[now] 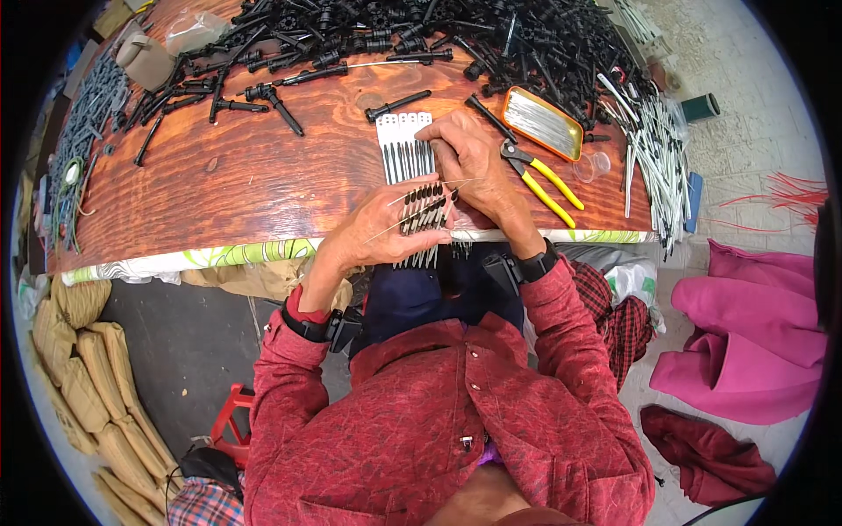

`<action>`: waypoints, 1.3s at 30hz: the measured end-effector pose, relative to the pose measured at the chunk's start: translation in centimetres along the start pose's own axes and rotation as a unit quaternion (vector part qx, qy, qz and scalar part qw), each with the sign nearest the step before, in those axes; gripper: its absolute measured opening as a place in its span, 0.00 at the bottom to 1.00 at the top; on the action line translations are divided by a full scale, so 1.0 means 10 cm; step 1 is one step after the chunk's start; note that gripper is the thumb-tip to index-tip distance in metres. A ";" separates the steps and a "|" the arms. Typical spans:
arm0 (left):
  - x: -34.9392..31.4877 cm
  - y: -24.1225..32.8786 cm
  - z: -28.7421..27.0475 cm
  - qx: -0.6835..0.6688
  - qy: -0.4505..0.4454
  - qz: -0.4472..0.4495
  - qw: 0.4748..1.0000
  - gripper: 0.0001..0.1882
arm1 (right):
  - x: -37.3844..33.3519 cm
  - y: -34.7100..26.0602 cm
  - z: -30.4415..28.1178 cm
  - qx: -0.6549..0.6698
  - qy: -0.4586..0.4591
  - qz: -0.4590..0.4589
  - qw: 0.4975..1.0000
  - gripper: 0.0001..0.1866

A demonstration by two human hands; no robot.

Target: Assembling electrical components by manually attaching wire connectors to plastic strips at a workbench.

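Observation:
My left hand grips a row of small black-tipped metal pins strung on thin wires, held at the near edge of the wooden table. My right hand rests just beyond it, its fingers pressing on a white slotted holder that carries several more dark pins. The two hands almost touch over the pins. A single black plastic rod lies a little past the holder.
A large heap of black plastic rods covers the far side of the table. Yellow-handled pliers and an orange tray of thin wires lie right of my right hand. White sticks pile at the right edge. Pink cloth lies on the floor.

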State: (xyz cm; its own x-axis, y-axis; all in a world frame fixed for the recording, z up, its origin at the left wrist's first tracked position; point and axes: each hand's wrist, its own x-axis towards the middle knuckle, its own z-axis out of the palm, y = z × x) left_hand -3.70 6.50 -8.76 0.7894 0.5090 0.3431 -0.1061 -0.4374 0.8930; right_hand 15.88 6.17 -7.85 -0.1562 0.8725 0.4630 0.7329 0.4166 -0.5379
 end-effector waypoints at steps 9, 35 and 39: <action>-0.02 0.02 0.00 -0.027 -0.001 -0.044 0.999 0.15 | 0.02 -0.01 0.03 0.003 0.006 -0.038 0.999 0.11; 0.00 0.13 -0.06 -0.108 -0.039 -0.101 0.988 0.09 | 0.05 -0.13 0.04 -0.006 -0.047 0.003 0.999 0.16; 0.01 0.14 -0.07 -0.122 -0.039 -0.092 0.988 0.08 | 0.07 -0.14 0.02 -0.013 -0.068 -0.004 0.998 0.17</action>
State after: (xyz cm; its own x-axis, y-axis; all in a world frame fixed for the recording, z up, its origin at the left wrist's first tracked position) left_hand -4.18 6.47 -7.26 0.8524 0.4997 0.1539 -0.0917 -0.1467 0.9849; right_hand 14.63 6.25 -6.91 -0.2493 0.8961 0.3673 0.7478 0.4191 -0.5149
